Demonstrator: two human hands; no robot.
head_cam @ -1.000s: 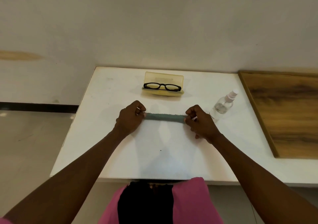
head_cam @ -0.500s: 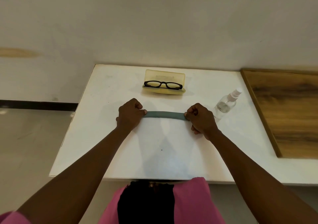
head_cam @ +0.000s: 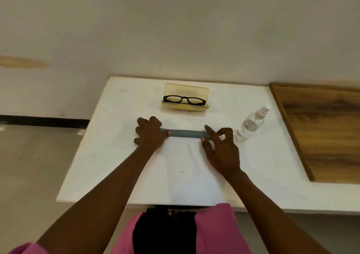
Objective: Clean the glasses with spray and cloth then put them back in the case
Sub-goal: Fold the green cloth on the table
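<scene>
head view is showing you working at the white table (head_cam: 120, 156), and the yellow case (head_cam: 186, 97) is the thing to place everything by: it is lying open toward the far edge with the black glasses (head_cam: 184, 100) resting across its tray. just in front of the case, nearer to you, the grey-green cloth (head_cam: 185, 133) is lying flat on the table as a narrow folded strip running left to right. your left hand (head_cam: 151, 135) is resting on the strip's left end with fingers loosely curled and the thumb pressing down on the fabric; i cannot tell whether it is pinching or only pinning. your right hand (head_cam: 221, 146) is lying loose and mostly opened at the strip's right end, forefinger stretched over the cloth and thumb beside its near edge, gripping nothing that i can see. to the right of the case and a little nearer you, the clear spray bottle (head_cam: 251, 125) is lying tilted on its side, nozzle pointing away. the cloth is looking thin, soft and very light, so it is likely going to unfold if lifted by one end; you are better off pinching it at the middle. the glasses are looking light but fragile, so you should be taking them by the bridge or a temple, keeping off the lenses. the bottle is looking smooth and possibly slippery; grasp it round the body.
</scene>
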